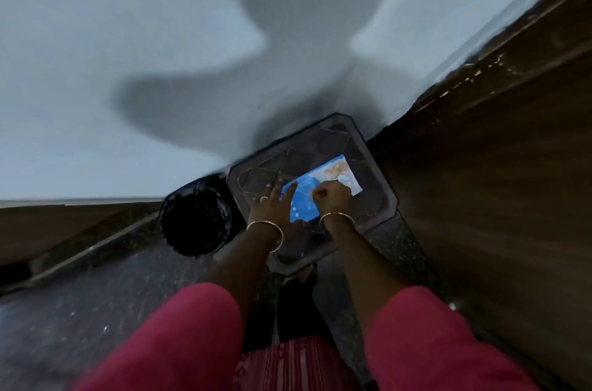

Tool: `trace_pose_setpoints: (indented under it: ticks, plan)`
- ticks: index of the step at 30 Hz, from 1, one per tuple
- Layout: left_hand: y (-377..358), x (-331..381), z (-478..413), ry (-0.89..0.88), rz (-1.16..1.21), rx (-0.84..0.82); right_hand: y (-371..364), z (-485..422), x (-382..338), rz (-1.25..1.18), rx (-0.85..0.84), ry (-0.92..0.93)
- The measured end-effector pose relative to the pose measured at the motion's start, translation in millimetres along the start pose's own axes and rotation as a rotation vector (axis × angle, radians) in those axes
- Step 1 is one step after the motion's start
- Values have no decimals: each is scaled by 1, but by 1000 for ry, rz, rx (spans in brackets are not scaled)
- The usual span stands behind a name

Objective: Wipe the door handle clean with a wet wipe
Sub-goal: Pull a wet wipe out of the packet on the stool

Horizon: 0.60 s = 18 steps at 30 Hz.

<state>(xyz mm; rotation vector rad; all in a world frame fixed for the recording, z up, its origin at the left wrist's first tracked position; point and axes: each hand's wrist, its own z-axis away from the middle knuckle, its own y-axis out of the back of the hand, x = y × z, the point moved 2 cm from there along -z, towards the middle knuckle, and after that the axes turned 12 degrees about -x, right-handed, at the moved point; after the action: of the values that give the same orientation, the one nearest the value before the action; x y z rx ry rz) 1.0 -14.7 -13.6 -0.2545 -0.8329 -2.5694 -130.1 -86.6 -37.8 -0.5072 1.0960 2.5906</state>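
A blue wet wipe pack (333, 177) lies flat on a dark plastic stool (256, 179) below me. My left hand (275, 201) rests on the pack's left end, fingers spread, pressing it down. My right hand (331, 193) sits on the pack's middle with fingers curled in a pinch; whether it grips the flap or a wipe is too blurred to tell. The door handle is not in view.
A dark wooden door or frame (496, 166) fills the right side. A black bucket (197, 219) stands left of the stool against the pale wall (96, 70). The floor (96, 294) is dark speckled stone.
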Motion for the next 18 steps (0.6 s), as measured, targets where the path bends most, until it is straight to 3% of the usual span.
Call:
trace_pose_setpoints:
  ticks: [6,18]
  plan:
    - [-20,-5,-22,25,-30,-96,-4,-8,-2,154,-7,-5]
    - [-31,-23,-37,-55,102,-122,-17,-24,4,283,-22,91]
